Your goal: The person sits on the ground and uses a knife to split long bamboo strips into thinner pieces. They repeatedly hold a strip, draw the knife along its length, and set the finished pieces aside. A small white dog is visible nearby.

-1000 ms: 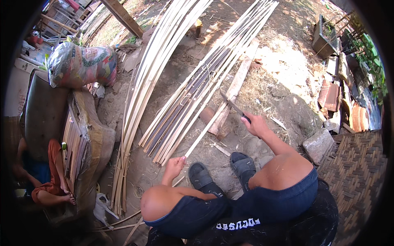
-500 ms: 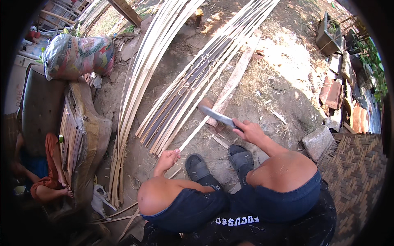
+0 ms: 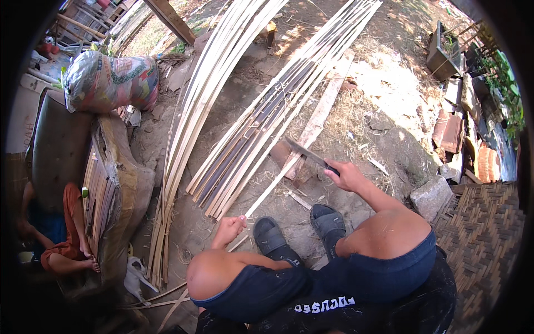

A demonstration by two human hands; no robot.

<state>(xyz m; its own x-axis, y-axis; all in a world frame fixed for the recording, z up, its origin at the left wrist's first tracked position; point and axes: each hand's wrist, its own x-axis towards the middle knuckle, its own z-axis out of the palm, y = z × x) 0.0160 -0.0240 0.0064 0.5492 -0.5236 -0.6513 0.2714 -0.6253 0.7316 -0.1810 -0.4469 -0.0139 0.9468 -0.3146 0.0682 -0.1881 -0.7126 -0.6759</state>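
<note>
My left hand [image 3: 230,230] is closed around the near end of a pale, thin bamboo strip [image 3: 270,190], which slants up and away to the right. In my right hand [image 3: 349,176] is the dark handle of a long-bladed knife [image 3: 307,153]. Its blade points to the upper left, and the tip is by the strip, above a rough wooden board [image 3: 324,110]. Whether the edge touches the strip I cannot tell. Just left of the strip lies a bundle of split bamboo strips [image 3: 253,131], some pale and some dark.
A second bundle of long strips [image 3: 192,111] curves along the left. Beyond it are a stuffed sack [image 3: 111,80], a worn padded seat [image 3: 130,183], another person's legs [image 3: 72,222] and a cat [image 3: 136,276]. To the right, a stone block [image 3: 431,195] adjoins a woven mat [image 3: 484,234].
My right hand and the knife have moved slightly right along with a small shift of the view. My left hand is a little lower and still grips the strip.
</note>
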